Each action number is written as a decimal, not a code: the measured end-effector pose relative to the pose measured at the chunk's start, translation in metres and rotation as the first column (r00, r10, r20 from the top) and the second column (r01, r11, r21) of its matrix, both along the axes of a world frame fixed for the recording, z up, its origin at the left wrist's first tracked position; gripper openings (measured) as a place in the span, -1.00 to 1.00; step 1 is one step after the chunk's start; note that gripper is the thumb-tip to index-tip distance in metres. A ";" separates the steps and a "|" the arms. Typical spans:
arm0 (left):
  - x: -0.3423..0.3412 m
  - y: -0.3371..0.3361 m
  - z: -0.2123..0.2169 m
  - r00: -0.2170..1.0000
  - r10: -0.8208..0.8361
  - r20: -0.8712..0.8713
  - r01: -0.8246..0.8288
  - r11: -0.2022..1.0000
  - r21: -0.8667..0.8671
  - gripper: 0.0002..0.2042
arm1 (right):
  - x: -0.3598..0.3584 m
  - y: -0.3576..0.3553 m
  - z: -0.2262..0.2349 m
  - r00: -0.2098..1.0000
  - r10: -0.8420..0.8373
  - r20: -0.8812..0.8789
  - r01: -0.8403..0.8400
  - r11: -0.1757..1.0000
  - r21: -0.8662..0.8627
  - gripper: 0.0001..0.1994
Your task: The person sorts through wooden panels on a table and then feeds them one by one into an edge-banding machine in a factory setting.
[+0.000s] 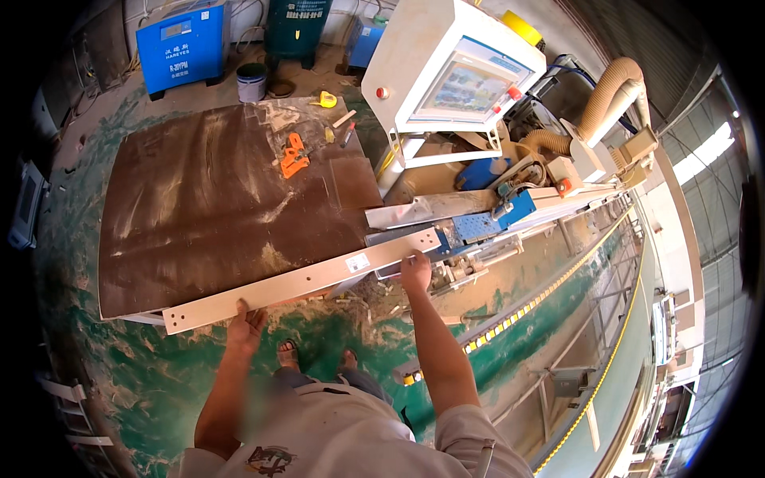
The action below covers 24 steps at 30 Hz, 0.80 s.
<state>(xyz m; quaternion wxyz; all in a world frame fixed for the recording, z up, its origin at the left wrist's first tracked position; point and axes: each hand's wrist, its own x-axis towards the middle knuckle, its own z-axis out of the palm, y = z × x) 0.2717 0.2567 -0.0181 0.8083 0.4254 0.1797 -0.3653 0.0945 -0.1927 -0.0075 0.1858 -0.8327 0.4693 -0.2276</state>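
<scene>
Your left hand (245, 325) cups the near edge of the long pale strip (303, 280), fingers curled under it toward its trailing end. Your right hand (415, 269) lies palm-down further along, fingers spread over the top face, close to the machine.

The strip rests across the near edge of the brown table (215, 207), its leading end at the blue feed guide (486, 223). To do this well, I'd judge: keep the strip flat and square to the guide, push evenly from the left, steer lightly with the right, fingers off the infeed.

Strip: smooth, cream-faced, straight-edged, holes at the tail end, small label mid-length. Tabletop: dull, dusty board. Beyond lie orange clamps (293, 154). Farther off, a white control cabinet (446, 68) and a ribbed tan dust hose (606, 95).
</scene>
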 end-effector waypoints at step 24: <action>0.055 -0.081 0.039 0.423 -0.867 0.263 -0.126 0.232 0.965 -0.69 | 0.002 -0.097 0.018 0.666 -0.540 0.515 -0.317 0.420 0.850 -0.22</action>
